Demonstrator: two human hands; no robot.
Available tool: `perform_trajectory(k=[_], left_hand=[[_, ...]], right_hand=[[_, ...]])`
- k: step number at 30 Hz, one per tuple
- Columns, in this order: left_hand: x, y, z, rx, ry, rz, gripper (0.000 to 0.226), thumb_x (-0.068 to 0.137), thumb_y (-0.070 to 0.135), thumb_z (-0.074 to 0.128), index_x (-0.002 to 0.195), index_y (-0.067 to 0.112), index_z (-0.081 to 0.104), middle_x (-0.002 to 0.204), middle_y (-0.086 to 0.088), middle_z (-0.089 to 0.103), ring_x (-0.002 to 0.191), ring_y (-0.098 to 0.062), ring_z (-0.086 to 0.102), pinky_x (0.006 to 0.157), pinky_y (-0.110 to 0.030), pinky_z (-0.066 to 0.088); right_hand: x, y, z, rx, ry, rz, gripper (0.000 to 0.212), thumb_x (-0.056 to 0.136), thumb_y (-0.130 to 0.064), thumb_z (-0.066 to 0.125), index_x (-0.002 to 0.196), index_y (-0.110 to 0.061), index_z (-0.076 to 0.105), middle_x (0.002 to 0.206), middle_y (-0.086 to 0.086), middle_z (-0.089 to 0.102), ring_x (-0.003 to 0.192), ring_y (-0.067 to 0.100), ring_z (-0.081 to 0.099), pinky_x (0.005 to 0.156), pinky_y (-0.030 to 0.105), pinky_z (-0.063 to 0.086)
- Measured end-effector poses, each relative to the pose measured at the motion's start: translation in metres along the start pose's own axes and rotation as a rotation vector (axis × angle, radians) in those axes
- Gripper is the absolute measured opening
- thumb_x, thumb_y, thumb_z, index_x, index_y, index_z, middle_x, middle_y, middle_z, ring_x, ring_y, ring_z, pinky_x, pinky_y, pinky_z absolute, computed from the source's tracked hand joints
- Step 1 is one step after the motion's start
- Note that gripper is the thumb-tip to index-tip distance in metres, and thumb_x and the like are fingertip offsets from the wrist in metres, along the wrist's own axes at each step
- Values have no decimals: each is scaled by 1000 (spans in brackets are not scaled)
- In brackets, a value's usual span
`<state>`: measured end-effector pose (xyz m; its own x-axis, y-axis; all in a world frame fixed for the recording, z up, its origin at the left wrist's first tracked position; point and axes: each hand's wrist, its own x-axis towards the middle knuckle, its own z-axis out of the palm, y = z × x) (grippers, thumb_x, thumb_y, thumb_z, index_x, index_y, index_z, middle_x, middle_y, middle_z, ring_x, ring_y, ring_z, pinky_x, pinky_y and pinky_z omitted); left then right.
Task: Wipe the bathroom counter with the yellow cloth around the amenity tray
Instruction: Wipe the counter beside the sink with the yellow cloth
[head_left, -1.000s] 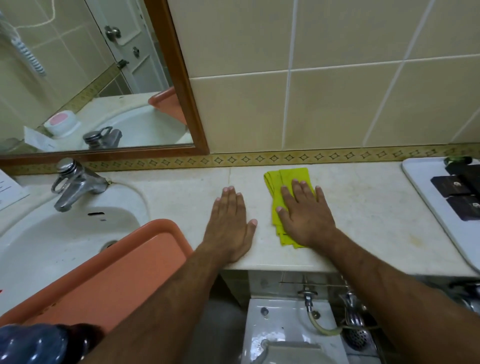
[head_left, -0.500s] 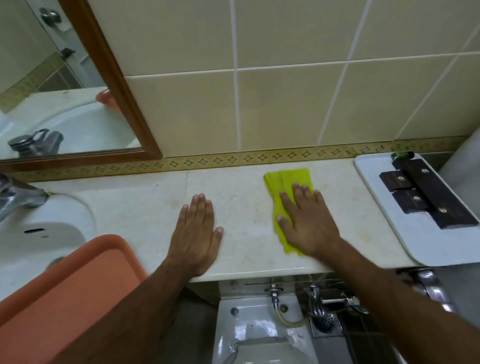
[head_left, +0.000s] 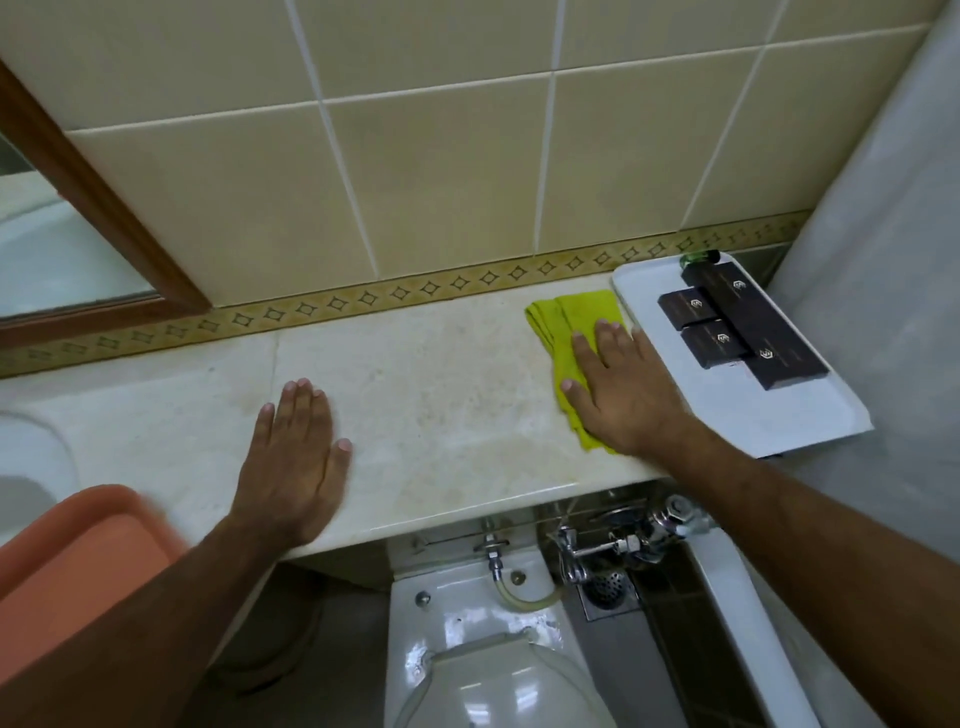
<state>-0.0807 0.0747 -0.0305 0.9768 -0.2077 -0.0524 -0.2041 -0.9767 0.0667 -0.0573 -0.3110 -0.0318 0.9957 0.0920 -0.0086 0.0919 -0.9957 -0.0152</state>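
The folded yellow cloth (head_left: 566, 317) lies on the beige marble counter (head_left: 441, 395), its right edge touching the white amenity tray (head_left: 769, 415). My right hand (head_left: 623, 389) presses flat on the cloth, fingers pointing toward the wall, its outer edge against the tray's left rim. My left hand (head_left: 296, 457) rests palm down on the bare counter to the left, fingers together, holding nothing. Several dark amenity boxes (head_left: 717, 338) and a small green bottle (head_left: 698, 257) sit on the tray.
An orange plastic basin (head_left: 67, 566) sits at the lower left by the white sink (head_left: 26, 467). A wood-framed mirror (head_left: 104, 218) hangs at the upper left. Below the counter edge are a toilet (head_left: 493, 675) and chrome valves (head_left: 623, 540). A grey wall stands right of the tray.
My right hand has slid the cloth rightward along the counter until it meets the tray. The view has swung right; the left hand stays flat in place.
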Motion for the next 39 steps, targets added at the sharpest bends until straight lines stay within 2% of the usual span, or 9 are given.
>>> perform_trajectory(k=[4,9,12,16,19,25,30,35,39], left_hand=[[1,2,0,28,-2,15,73,94,49,7,154,7,4,164,-12,-3,151,-23,-6,122,-42,-1],[0,3,-3,71,15,36,74,94,49,7,153,4,8,163,-17,2,151,-28,-1,122,-43,1],[-4,3,-8,81,21,39,75,94,49,6,153,3,5,163,-18,0,151,-28,-3,123,-43,1],[-17,-28,-26,24,59,-68,75,95,50,7,153,3,2,163,-17,-3,151,-27,-4,122,-44,2],[-39,-68,-41,23,61,-206,76,94,50,8,152,-1,7,162,-22,2,150,-33,0,122,-48,4],[-106,-115,-38,-12,94,-431,80,94,52,8,149,-7,12,158,-31,10,147,-42,10,119,-52,9],[-130,-119,-9,41,89,-440,78,93,43,14,145,-14,23,154,-35,20,145,-46,15,120,-53,7],[-128,-125,-3,-19,134,-425,74,93,40,17,148,-10,19,158,-31,12,148,-41,6,121,-50,7],[-129,-125,-2,-54,139,-418,73,94,40,15,150,-6,12,160,-26,4,150,-37,-1,122,-48,2]], right_hand=[[-43,-7,6,134,-35,92,72,98,-52,25,156,-9,18,164,24,11,152,36,6,121,51,9],[-70,-48,3,122,-6,209,75,94,-52,23,154,-7,22,162,28,16,150,40,12,120,52,16],[-68,-80,2,113,-6,195,73,95,-51,24,154,-9,24,161,28,17,150,41,13,120,53,17],[-45,-119,5,123,-24,115,72,95,-53,21,156,-14,20,162,28,13,150,42,8,120,55,13],[-22,-155,5,125,-39,33,73,95,-54,22,157,-15,18,163,28,11,150,43,7,120,55,10],[12,-267,8,148,-36,-178,71,96,-54,22,157,-17,19,163,27,10,150,44,6,121,56,10],[15,-352,10,142,-28,-402,66,97,-50,26,155,-19,24,164,24,13,151,42,8,120,55,11],[13,-354,11,89,-27,-564,62,100,-49,26,156,-21,22,165,18,14,152,39,9,121,51,13],[5,-350,14,113,-21,-570,64,99,-50,20,156,-22,21,165,18,14,152,38,9,122,52,13]])
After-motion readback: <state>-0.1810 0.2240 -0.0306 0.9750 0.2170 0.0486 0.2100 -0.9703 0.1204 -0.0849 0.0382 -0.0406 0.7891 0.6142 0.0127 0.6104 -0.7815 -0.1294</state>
